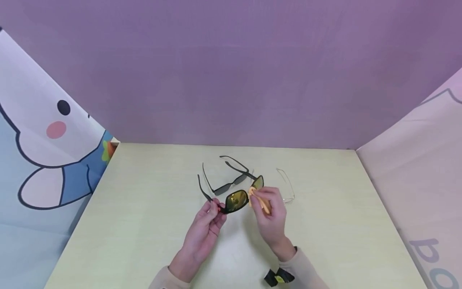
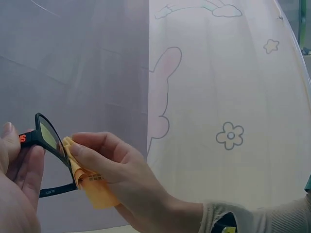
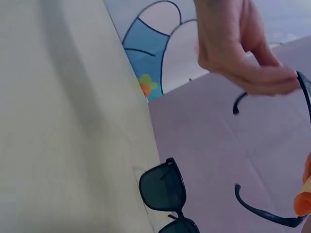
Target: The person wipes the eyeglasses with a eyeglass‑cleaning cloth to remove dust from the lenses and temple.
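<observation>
My left hand (image 1: 202, 237) pinches a pair of black-framed glasses with yellow-tinted lenses (image 1: 236, 202) at one hinge, above the table. Both temples stick out away from me, unfolded. In my right hand (image 1: 273, 218) is a folded orange cloth (image 1: 266, 207), pinched between thumb and fingers against the far lens near the nose bridge. The left wrist view shows the cloth (image 2: 99, 191) hanging below the fingers, with small dark print on it. Part of the far lens is hidden behind the cloth and the right hand.
Black sunglasses with dark lenses (image 1: 223, 188) lie unfolded on the pale table (image 1: 144, 216), behind the held pair. Thin wire-framed glasses (image 1: 293, 188) rest on the table to the right. A purple wall (image 1: 231, 80) stands behind, with printed cloth panels at both sides.
</observation>
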A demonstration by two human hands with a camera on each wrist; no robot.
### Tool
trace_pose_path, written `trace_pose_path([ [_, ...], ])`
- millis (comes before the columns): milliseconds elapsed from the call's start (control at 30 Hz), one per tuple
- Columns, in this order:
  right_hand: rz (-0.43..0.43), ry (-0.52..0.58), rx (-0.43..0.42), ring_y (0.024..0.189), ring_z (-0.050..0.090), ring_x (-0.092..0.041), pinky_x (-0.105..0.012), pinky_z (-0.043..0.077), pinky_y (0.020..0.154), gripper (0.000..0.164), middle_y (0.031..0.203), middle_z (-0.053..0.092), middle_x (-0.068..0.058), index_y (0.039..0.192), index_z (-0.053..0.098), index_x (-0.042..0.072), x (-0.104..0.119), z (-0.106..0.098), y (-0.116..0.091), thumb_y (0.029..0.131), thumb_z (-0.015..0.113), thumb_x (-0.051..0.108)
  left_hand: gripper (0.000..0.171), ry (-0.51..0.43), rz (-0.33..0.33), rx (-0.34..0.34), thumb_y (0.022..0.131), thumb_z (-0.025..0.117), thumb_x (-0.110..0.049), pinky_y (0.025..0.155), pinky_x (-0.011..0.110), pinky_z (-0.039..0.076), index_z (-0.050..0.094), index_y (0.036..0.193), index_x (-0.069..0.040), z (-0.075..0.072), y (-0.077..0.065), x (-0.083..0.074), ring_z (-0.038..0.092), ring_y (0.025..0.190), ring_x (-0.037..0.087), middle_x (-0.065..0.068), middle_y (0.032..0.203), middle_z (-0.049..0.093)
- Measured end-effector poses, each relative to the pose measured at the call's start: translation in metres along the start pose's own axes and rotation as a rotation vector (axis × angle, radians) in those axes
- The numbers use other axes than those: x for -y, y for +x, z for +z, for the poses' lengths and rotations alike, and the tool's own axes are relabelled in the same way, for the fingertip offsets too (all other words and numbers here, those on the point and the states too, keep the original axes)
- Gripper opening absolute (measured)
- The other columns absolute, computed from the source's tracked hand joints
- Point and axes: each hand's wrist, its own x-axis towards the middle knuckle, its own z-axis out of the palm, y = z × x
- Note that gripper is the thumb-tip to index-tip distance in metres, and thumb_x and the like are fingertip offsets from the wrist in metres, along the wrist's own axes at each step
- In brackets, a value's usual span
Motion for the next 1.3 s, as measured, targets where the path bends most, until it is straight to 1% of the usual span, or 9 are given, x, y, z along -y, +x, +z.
trace_pose_path([
  [100,-0.014,0.033,-0.001,0.090,0.063,-0.018,-0.017,0.059,0.075,0.009,0.096,0.058,-0.024,0.099,0.061,-0.017,0.001,-0.002,0.003,0.092,0.064,-0.011,0.009,-0.004,0.009,0.036,0.109,0.051,-0.022,0.084,0.013,0.054,0.056,0.103,-0.017,0.001,-0.001,0.001,0.061,0.088,0.002,-0.006,0.098,0.065],
  [267,0.141,0.062,-0.089,0.087,0.060,-0.009,-0.014,0.056,0.070,0.017,0.104,0.060,-0.007,0.105,0.056,-0.022,-0.006,-0.016,0.016,0.088,0.056,-0.025,0.010,-0.010,0.014,0.086,0.109,0.052,-0.022,0.083,0.012,0.054,0.057,0.102,-0.018,0.001,-0.003,0.001,0.061,0.086,0.001,-0.008,0.097,0.066],
  [367,0.177,0.044,-0.116,0.085,0.058,-0.009,-0.012,0.052,0.068,0.018,0.105,0.060,-0.003,0.106,0.056,-0.022,-0.008,-0.022,0.019,0.088,0.055,-0.026,0.011,-0.010,0.011,0.097,0.109,0.051,-0.023,0.082,0.011,0.054,0.058,0.101,-0.019,0.001,-0.004,0.001,0.060,0.085,0.000,-0.009,0.096,0.067],
  [433,0.156,0.057,-0.099,0.085,0.058,-0.010,-0.012,0.053,0.068,0.017,0.103,0.060,-0.006,0.104,0.056,-0.022,-0.006,-0.021,0.017,0.087,0.056,-0.026,0.011,-0.011,0.009,0.101,0.109,0.051,-0.023,0.082,0.011,0.054,0.058,0.102,-0.019,0.001,-0.004,0.001,0.060,0.085,0.000,-0.009,0.096,0.067],
  [633,-0.024,0.044,0.027,0.092,0.062,-0.014,-0.016,0.058,0.073,0.012,0.095,0.057,-0.026,0.098,0.060,-0.018,0.005,-0.010,0.006,0.087,0.062,-0.018,0.011,-0.043,0.011,0.111,0.109,0.051,-0.024,0.084,0.011,0.054,0.058,0.103,-0.019,0.000,-0.003,-0.001,0.061,0.088,0.000,-0.009,0.098,0.067],
  [700,-0.027,0.034,0.031,0.091,0.062,-0.014,-0.015,0.057,0.073,0.012,0.095,0.057,-0.026,0.099,0.061,-0.017,0.005,-0.009,0.006,0.087,0.063,-0.018,0.011,-0.047,0.010,0.116,0.109,0.051,-0.024,0.084,0.011,0.054,0.059,0.103,-0.018,-0.001,-0.003,-0.002,0.061,0.088,0.000,-0.009,0.098,0.067],
  [967,0.214,0.029,-0.098,0.086,0.059,-0.010,-0.014,0.053,0.069,0.017,0.104,0.060,-0.007,0.108,0.057,-0.019,-0.007,-0.021,0.014,0.092,0.056,-0.021,0.012,-0.037,0.008,0.129,0.109,0.051,-0.023,0.083,0.011,0.054,0.060,0.101,-0.019,-0.002,-0.003,0.001,0.062,0.086,0.000,-0.009,0.096,0.068],
  [1033,0.200,0.015,-0.089,0.085,0.058,-0.010,-0.013,0.052,0.067,0.014,0.102,0.061,-0.009,0.106,0.057,-0.018,-0.005,-0.020,0.011,0.092,0.058,-0.019,0.012,-0.039,0.006,0.128,0.109,0.051,-0.022,0.083,0.011,0.054,0.060,0.101,-0.019,-0.002,-0.003,0.001,0.062,0.086,0.000,-0.009,0.097,0.068],
  [1300,0.002,-0.010,0.025,0.087,0.059,-0.013,-0.015,0.052,0.069,0.010,0.096,0.059,-0.024,0.099,0.061,-0.014,0.007,-0.010,-0.001,0.090,0.064,-0.013,0.011,-0.047,0.003,0.119,0.109,0.051,-0.023,0.084,0.011,0.054,0.059,0.102,-0.018,-0.002,-0.004,0.000,0.061,0.086,0.000,-0.008,0.097,0.067],
])
